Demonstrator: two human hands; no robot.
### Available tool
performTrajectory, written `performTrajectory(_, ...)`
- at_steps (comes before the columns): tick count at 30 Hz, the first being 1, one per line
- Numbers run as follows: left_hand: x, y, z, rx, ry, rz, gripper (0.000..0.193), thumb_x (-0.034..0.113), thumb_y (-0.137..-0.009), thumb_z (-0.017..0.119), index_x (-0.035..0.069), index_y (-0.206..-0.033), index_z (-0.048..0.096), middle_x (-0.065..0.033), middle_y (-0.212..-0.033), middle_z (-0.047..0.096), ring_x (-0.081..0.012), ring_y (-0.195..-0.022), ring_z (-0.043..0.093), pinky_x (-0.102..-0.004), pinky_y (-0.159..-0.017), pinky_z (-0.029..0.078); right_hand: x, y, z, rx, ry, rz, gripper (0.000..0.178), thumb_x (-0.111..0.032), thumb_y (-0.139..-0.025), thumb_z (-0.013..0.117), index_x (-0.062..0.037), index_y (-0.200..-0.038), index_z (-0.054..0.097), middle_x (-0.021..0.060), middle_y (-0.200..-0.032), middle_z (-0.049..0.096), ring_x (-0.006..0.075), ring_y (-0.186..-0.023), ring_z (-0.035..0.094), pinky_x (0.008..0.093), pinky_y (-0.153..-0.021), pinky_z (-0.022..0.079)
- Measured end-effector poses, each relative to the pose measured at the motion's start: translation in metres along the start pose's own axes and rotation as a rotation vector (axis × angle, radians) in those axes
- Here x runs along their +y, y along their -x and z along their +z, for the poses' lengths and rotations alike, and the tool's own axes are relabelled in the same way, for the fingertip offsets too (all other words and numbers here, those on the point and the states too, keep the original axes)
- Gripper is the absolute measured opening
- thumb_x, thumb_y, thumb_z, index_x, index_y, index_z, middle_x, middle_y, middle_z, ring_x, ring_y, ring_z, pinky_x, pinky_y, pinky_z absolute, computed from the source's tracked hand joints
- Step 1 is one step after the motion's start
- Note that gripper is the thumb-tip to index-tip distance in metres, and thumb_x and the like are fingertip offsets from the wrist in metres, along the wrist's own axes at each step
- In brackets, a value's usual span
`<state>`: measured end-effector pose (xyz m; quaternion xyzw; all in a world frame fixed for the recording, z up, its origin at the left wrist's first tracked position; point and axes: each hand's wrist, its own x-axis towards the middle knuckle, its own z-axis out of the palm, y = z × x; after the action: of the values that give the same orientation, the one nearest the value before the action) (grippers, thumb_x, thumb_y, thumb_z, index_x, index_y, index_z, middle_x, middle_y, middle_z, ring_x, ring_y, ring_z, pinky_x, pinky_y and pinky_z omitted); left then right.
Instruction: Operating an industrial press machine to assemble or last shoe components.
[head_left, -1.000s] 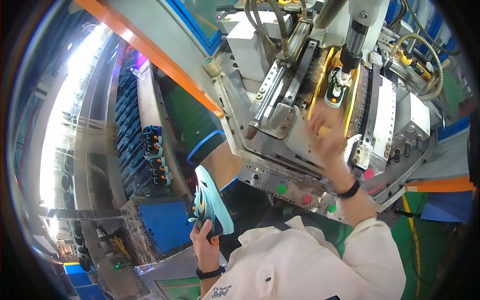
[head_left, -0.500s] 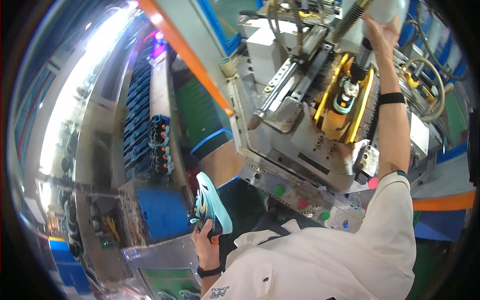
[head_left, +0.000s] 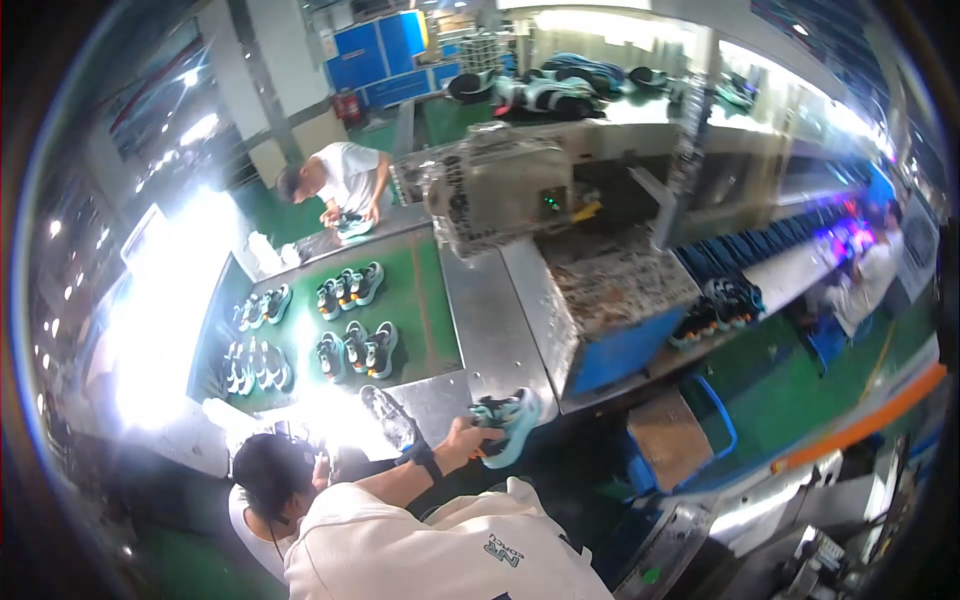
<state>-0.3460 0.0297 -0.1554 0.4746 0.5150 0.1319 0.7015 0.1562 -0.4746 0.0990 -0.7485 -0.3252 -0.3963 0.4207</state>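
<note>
My left hand (head_left: 468, 438) is closed round the heel end of a light-blue and black sneaker (head_left: 516, 428). It holds the shoe in the air by the near metal edge of the conveyor, with the toe pointing away to the upper right. Just left of it, another grey-and-blue shoe (head_left: 388, 416) lies at the conveyor's metal edge (head_left: 500, 365). My right hand is out of view.
Several pairs of sneakers (head_left: 357, 345) stand on the green belt (head_left: 425, 330). One co-worker (head_left: 270, 490) sits close at my left; another (head_left: 345, 180) handles a shoe across the belt. A blue-framed stool (head_left: 672, 440) and machine (head_left: 800, 540) stand to the right.
My view has swung left from the machine with the yellow-sided shoe holder to the conveyor. My left hand still holds the sneaker, now beside the conveyor. My right hand has left the view.
</note>
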Motion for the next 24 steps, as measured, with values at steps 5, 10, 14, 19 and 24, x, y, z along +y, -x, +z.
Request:
performTrajectory(5, 0.010, -0.057, -0.097, 0.371, 0.209, 0.019, 0.025, 0.003, -0.072, 0.077, -0.005, -0.094, 0.069, -0.0140, -0.086, 0.070, -0.0227, -0.072, 0.069, -0.0337, -0.067, 0.057, -0.032, -0.002, 0.021, -0.097, 0.299, -0.055, 0.028, -0.006, -0.095, 0.060, -0.0009, -0.123, 0.061, 0.0122, -0.114, 0.067, 0.0193, -0.103, 0.064, 0.0324, -0.092, 0.051)
performTrajectory(10, 0.021, -0.163, -0.190, 0.431, 0.272, 0.097, 0.027, 0.004, -0.070, 0.073, -0.006, -0.093, 0.062, -0.0162, -0.090, 0.067, -0.0245, -0.078, 0.068, -0.0364, -0.060, 0.054, -0.203, -0.128, 0.328, -0.302, 0.042, -0.204, 0.033, -0.011, -0.096, 0.060, -0.0074, -0.129, 0.059, 0.0085, -0.121, 0.065, 0.0168, -0.109, 0.060, 0.0304, -0.091, 0.047)
performTrajectory(14, 0.010, -0.240, -0.248, 0.667, -0.028, -0.029, 0.060, 0.026, -0.064, 0.078, -0.005, -0.111, 0.057, -0.0233, -0.103, 0.066, -0.0351, -0.095, 0.066, -0.0398, -0.081, 0.053, -0.278, -0.203, 0.519, -0.503, 0.020, -0.541, 0.050, -0.004, -0.092, 0.061, -0.0114, -0.140, 0.050, 0.0062, -0.139, 0.055, 0.0230, -0.125, 0.053, 0.0354, -0.101, 0.044)
performTrajectory(19, -0.006, -0.308, -0.265, 0.839, -0.418, 0.013, 0.061, 0.021, -0.076, 0.072, -0.001, -0.123, 0.041, -0.0278, -0.117, 0.059, -0.0437, -0.110, 0.059, -0.0482, -0.092, 0.048, -0.476, -0.140, 0.611, -0.696, -0.073, -0.635, 0.058, -0.003, -0.088, 0.064, -0.0106, -0.143, 0.046, 0.0075, -0.142, 0.052, 0.0242, -0.129, 0.050, 0.0361, -0.105, 0.041)
performTrajectory(24, -0.034, -0.287, -0.275, 0.813, -0.424, -0.160, 0.069, 0.027, -0.079, 0.073, -0.001, -0.131, 0.036, -0.0287, -0.119, 0.057, -0.0447, -0.107, 0.060, -0.0494, -0.090, 0.049, -0.549, -0.103, 0.710, -0.910, -0.253, -0.630, 0.063, -0.002, -0.084, 0.068, -0.0083, -0.142, 0.045, 0.0105, -0.139, 0.053, 0.0256, -0.127, 0.051, 0.0360, -0.106, 0.040)
